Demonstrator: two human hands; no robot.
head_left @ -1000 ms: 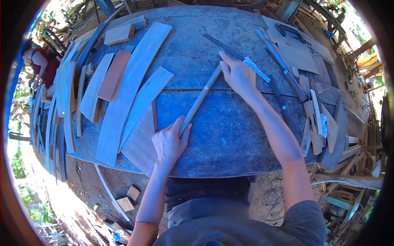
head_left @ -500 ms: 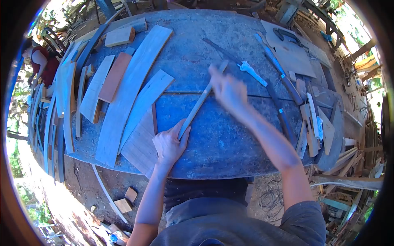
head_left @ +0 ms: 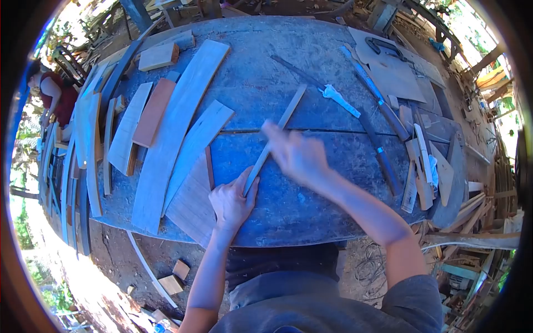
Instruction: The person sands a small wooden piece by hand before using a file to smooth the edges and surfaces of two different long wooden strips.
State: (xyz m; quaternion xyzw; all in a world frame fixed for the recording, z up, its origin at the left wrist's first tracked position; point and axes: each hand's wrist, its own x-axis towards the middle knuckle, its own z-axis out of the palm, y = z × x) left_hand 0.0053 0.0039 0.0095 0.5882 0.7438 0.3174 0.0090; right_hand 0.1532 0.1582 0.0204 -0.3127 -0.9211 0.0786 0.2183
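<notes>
A narrow wooden strip slants across the worktable, its far end pointing up and to the right. Near its close end, my left hand is closed round it. My right hand is blurred by motion over the strip's middle; its fingers are smeared, and anything in them cannot be made out. Just left of my left hand lies a wide flat board. Farther left, a pale plank and a longer plank lie side by side.
The worktable has a dark seam across it. Saws with dark blades lie at right, with a C-clamp behind. Offcuts crowd the right edge. Stacked boards fill the left side, where another person stands.
My right hand has swept down and left along the strip, from near its far end to its middle. My left hand keeps its grip. The view has shifted slightly.
</notes>
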